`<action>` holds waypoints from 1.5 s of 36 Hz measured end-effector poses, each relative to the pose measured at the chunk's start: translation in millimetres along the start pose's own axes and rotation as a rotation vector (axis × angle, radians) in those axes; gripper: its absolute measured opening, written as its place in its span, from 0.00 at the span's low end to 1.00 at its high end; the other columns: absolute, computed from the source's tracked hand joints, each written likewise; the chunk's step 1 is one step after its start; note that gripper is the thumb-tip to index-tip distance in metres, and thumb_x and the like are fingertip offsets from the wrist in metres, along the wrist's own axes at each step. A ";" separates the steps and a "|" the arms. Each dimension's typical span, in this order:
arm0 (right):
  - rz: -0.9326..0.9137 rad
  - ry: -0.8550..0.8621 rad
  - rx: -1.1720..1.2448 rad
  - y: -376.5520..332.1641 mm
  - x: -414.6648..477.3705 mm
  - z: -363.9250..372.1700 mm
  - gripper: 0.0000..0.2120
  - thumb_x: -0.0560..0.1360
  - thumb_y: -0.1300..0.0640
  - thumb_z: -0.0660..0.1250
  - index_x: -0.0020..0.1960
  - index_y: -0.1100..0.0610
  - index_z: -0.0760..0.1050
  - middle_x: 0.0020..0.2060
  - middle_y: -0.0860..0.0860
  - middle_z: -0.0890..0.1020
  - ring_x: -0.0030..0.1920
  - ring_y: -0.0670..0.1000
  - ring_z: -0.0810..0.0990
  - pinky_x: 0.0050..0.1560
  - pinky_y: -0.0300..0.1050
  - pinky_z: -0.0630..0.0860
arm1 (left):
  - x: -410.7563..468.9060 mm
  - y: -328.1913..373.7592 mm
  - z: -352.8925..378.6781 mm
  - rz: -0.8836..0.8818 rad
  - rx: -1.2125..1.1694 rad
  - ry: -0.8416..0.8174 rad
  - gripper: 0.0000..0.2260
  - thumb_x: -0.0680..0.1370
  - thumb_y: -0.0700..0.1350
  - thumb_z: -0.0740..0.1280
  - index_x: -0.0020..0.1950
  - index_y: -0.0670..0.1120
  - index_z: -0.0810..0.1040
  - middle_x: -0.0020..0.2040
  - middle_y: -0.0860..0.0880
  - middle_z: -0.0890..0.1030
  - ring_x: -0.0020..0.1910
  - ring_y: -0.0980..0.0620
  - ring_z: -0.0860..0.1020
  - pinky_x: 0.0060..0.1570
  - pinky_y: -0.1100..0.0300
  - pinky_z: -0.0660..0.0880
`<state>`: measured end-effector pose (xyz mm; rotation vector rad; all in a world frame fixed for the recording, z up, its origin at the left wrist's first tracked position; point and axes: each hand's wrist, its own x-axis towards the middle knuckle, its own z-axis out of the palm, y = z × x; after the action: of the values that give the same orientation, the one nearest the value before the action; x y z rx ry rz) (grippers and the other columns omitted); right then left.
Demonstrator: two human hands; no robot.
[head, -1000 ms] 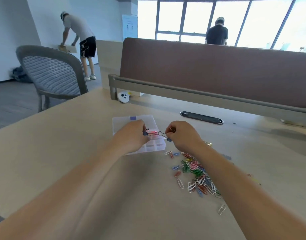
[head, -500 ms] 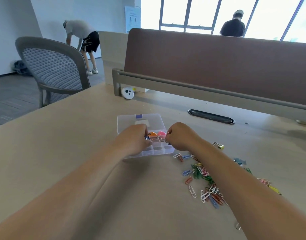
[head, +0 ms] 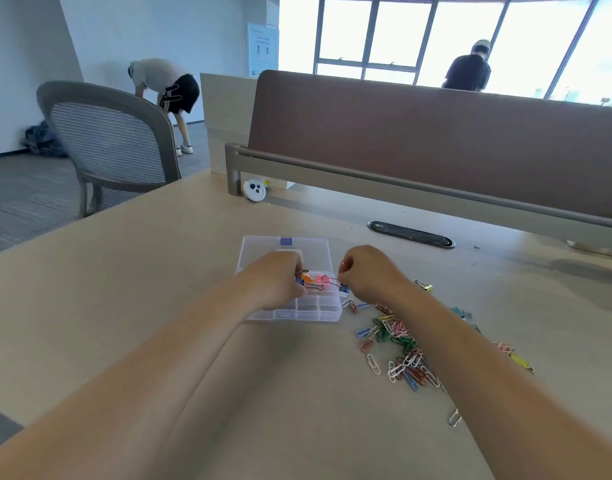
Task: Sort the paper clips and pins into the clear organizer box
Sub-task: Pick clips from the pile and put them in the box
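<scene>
At the far left, a grey chair (head: 114, 140) with a curved frame and a ribbed mesh back is standing beside the left edge of a pale, smooth wooden desk (head: 124, 306). Two bare forearms are reaching in from the near edge of the desk.

The left hand (head: 280, 282) is hovering over a clear plastic box (head: 287, 247), its fingers curled and pinching a small blue binder clip (head: 299, 281) with thin wire handles. The box is lying around the middle of the desk. It is flat and rectangular with rounded corners, open, with the lid lying back toward the far edge. Its tray is divided into small square compartments. One compartment, between the two hands, is holding pink and orange pieces (head: 320, 280), too blurred to identify.

The right hand (head: 366, 275) is sitting just beside the box's right edge, fingers curled, pinching a wire handle with a second blue clip (head: 344, 289) hanging below. I cannot tell whether the two clips are linked.

To the right of the box, colourful paper clips (head: 398, 341) are lying in a loose, tangled scatter running toward the near right of the desk. A yellow binder clip (head: 424, 285) is lying apart from them, beyond the right wrist.

A brown padded divider (head: 436, 140) on a grey metal rail is running along the far edge.
</scene>
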<state>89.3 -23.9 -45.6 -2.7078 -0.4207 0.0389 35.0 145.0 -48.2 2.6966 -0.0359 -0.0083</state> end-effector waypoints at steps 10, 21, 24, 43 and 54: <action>-0.029 -0.030 0.110 -4.5 4.8 6.4 0.06 0.76 0.62 0.65 0.42 0.58 0.79 0.41 0.55 0.83 0.40 0.51 0.78 0.33 0.39 0.69 | 11.3 -3.9 8.6 0.032 0.045 0.006 0.07 0.73 0.48 0.70 0.47 0.48 0.76 0.43 0.52 0.75 0.42 0.51 0.74 0.41 0.59 0.69; -0.047 -0.070 0.046 -7.5 13.9 19.6 0.07 0.76 0.62 0.65 0.45 0.60 0.82 0.43 0.56 0.83 0.44 0.55 0.81 0.46 0.49 0.78 | 10.7 -5.5 8.8 0.067 0.025 0.021 0.10 0.73 0.50 0.72 0.51 0.49 0.75 0.46 0.52 0.75 0.45 0.51 0.75 0.43 0.59 0.71; -0.065 -0.071 0.020 -9.9 13.3 19.9 0.07 0.76 0.63 0.64 0.43 0.56 0.78 0.44 0.53 0.82 0.46 0.54 0.80 0.47 0.50 0.78 | 9.8 -5.0 6.8 0.096 0.010 0.048 0.08 0.75 0.49 0.70 0.51 0.49 0.75 0.44 0.53 0.75 0.44 0.52 0.75 0.44 0.60 0.71; -0.120 -0.047 -0.115 -5.3 7.9 25.5 0.04 0.76 0.61 0.67 0.50 0.57 0.79 0.46 0.53 0.80 0.46 0.53 0.78 0.46 0.46 0.75 | 6.1 -5.5 7.3 0.102 0.130 0.005 0.07 0.79 0.45 0.63 0.44 0.48 0.79 0.41 0.49 0.78 0.41 0.50 0.76 0.37 0.60 0.66; -0.141 0.061 0.067 2.1 -0.9 9.0 0.10 0.80 0.53 0.63 0.53 0.54 0.82 0.46 0.48 0.82 0.44 0.47 0.77 0.44 0.40 0.69 | 4.6 1.6 -5.1 0.028 -0.040 -0.068 0.13 0.81 0.42 0.55 0.56 0.42 0.78 0.53 0.45 0.79 0.51 0.46 0.76 0.53 0.54 0.72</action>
<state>88.3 -22.6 -54.8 -2.5994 -0.5804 -0.0672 39.6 145.6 -42.9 2.6547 -0.0931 -0.0907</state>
